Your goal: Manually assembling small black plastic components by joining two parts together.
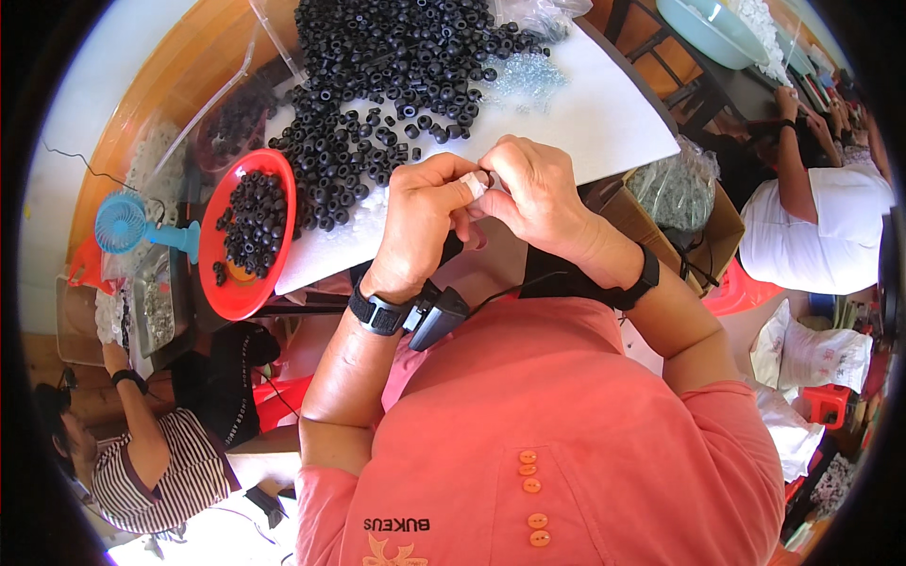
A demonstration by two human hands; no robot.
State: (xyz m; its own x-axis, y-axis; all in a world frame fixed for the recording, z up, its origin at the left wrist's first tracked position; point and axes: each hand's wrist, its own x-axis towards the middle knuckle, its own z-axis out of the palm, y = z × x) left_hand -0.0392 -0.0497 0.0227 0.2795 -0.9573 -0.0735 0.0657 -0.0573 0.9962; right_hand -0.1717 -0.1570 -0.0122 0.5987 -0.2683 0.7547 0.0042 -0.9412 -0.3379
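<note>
Over the near edge of the white work surface [604, 132], my left hand [420, 212] and my right hand [543, 193] meet with their fingertips pinched together. Between them is a small dark piece [487, 177], mostly hidden by the fingers. Something white [475, 185] shows at my left thumb; whether it is a finger wrap or a separate piece I cannot tell. Just beyond my hands spreads a large heap of small black ring-shaped parts [377, 66]. A red plate [214, 283] to the left holds more black parts [257, 222]. Tiny clear pieces [527, 80] lie beside the heap.
A blue handheld fan [120, 223] stands left of the plate. At right, a cardboard box [651, 222] holds a clear plastic bag [675, 189]. Other people work at the left and far right. A pale basin [708, 33] sits on the far-right table.
</note>
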